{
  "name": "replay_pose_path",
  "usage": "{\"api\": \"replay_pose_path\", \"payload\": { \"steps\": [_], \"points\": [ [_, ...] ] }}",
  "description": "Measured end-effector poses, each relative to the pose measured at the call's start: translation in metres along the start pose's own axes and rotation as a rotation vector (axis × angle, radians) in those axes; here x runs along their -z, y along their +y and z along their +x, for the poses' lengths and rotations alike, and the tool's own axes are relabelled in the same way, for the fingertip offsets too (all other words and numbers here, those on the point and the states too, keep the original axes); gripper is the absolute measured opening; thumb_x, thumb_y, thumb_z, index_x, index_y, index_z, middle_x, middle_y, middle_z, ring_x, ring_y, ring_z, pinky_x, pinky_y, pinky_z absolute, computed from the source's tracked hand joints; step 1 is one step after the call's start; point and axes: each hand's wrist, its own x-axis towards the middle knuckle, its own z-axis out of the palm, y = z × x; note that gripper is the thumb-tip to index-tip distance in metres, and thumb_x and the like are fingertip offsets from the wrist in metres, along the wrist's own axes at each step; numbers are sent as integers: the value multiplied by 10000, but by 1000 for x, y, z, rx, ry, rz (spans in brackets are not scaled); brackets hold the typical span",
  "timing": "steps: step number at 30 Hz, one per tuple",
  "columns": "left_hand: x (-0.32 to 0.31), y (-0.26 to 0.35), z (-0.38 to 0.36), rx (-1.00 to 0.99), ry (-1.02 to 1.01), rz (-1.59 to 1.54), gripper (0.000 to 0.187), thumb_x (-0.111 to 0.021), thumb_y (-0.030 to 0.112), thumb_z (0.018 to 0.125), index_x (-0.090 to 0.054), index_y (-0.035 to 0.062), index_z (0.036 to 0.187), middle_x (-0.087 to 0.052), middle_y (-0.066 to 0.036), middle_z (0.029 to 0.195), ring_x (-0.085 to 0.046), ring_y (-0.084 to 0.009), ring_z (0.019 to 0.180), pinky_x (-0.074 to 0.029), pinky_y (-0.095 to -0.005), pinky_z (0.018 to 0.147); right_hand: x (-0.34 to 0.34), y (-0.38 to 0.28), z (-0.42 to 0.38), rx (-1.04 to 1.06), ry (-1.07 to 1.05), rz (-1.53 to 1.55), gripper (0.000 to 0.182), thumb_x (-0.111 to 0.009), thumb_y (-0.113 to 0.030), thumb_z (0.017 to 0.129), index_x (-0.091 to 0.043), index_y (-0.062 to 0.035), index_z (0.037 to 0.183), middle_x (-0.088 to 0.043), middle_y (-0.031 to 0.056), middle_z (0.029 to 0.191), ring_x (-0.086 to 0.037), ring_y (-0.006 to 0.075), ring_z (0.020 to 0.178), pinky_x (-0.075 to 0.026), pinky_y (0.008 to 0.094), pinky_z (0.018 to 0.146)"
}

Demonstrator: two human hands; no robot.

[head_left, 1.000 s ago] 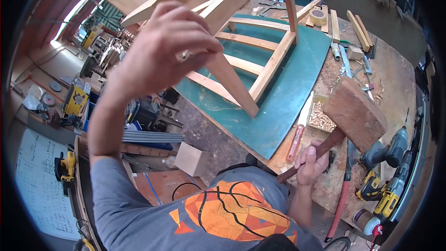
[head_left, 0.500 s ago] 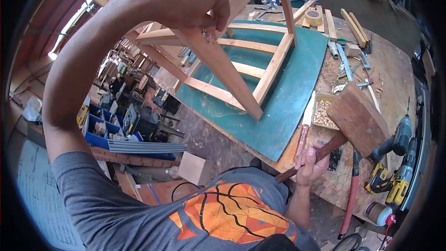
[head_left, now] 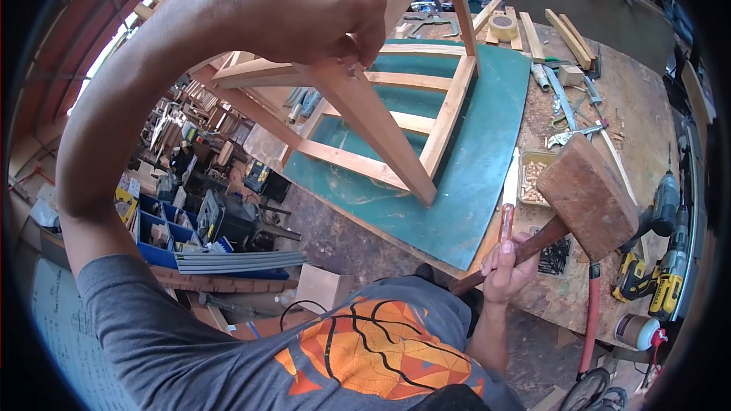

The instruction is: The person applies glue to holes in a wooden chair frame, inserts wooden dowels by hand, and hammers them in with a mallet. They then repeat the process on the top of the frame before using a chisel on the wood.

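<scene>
A wooden frame (head_left: 381,137), made of pale legs and rails, stands on a green board (head_left: 487,160) on the workbench. My left hand (head_left: 327,11) is bent over the upper end of its nearest leg, fingers pinched together at a wet-looking spot; what they hold is too small and hidden to name. My right hand (head_left: 509,270) is wrapped round the handle of a wooden mallet (head_left: 586,198), whose block head is raised to the right of the green board. Beside the mallet, a tray of small wooden dowels (head_left: 533,179) and a chisel (head_left: 509,209) lie on the bench.
Clamps (head_left: 567,118), a tape roll (head_left: 502,27) and wood strips (head_left: 567,38) lie on the far bench. Drills (head_left: 670,274), a red-handled tool (head_left: 592,320) and a glue bottle (head_left: 640,331) are at right. A blue tool bin (head_left: 164,232) stands at left.
My left hand has shifted slightly at the top of the leg, its fingers still pinched. The view has tilted a little. My right hand still holds the mallet in nearly the same place.
</scene>
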Motion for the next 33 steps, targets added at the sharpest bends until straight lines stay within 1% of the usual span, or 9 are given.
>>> {"api": "replay_pose_path", "payload": {
  "steps": [6, 14, 18, 20, 22, 24, 26, 31, 33],
  "points": [
    [-4, -9, -5, -69, 18, -1, 86, -815, 79, 742, -819, 110, 822, -729, -31, 774, -666, -206, 888, -347, -458, 1198, -24, 0, 8, 49, -88, 77, 251, -498, -184, 1054, -470, 1, 1222, -432, 9, 617, -403, 78, 450, -397, 245, 410],
    [-5, -3, -7, 130, 16, 93, 415, -787, 78, 803, -590, 89, 1169, -760, -58, 913, -616, -264, 1233, -471, -409, 1107, -102, -25, 17, -52, -454, 119, 334, -423, -268, 1085, -468, 3, 1274, -472, -2, 620, -423, 66, 440, -355, 230, 435],
    [-5, -3, -6, 127, 47, 126, 434, -772, 51, 806, -584, 93, 1196, -763, -66, 919, -670, -260, 1147, -542, -395, 1021, -120, -27, 25, -46, -525, 45, 331, -429, -263, 1086, -452, 7, 1275, -482, 2, 624, -425, 62, 438, -355, 231, 431],
    [3, 4, -2, 341, -107, -66, 445, -766, 37, 806, -579, 93, 1206, -765, -78, 915, -722, -265, 1019, -581, -394, 930, -126, -30, 25, -125, -538, 133, 330, -431, -268, 1088, -453, 10, 1265, -479, -1, 620, -424, 62, 438, -353, 233, 430],
    [1, 0, -3, 324, -99, -93, 455, -768, 32, 798, -578, 87, 1208, -765, -86, 907, -735, -265, 961, -589, -390, 879, -130, -23, 15, -41, -301, 441, 314, -436, -270, 1092, -478, 16, 1214, -474, -12, 601, -426, 62, 436, -347, 237, 430],
    [-1, -4, -2, 298, -90, -116, 465, -771, 27, 790, -577, 81, 1209, -765, -94, 899, -748, -265, 903, -597, -386, 828, -131, -20, 15, -65, -273, 451, 296, -434, -273, 1096, -487, 4, 1188, -461, -2, 599, -422, 75, 440, -347, 241, 432],
    [-2, -7, -4, 229, -59, -40, 478, -768, 19, 779, -574, 70, 1213, -761, -89, 865, -748, -257, 874, -591, -384, 778, -128, -13, 23, -62, -567, 35, 283, -423, -278, 1097, -476, -20, 1201, -448, 22, 622, -409, 89, 447, -350, 244, 429],
    [5, 0, -2, 287, -92, -129, 522, -761, 19, 761, -568, 76, 1243, -752, -75, 859, -733, -264, 883, -586, -395, 831, -132, -18, 9, -77, -342, 351, 312, -453, -290, 1090, -490, 13, 1155, -470, 2, 609, -433, 73, 452, -347, 252, 426],
    [10, 2, -3, 381, -168, -200, 566, -765, 38, 762, -559, 86, 1287, -751, -75, 898, -722, -270, 932, -583, -403, 865, -129, -16, 17, -40, -468, 166, 306, -440, -291, 1092, -481, 3, 1169, -462, 13, 622, -423, 78, 458, -352, 248, 428]
  ]
}}
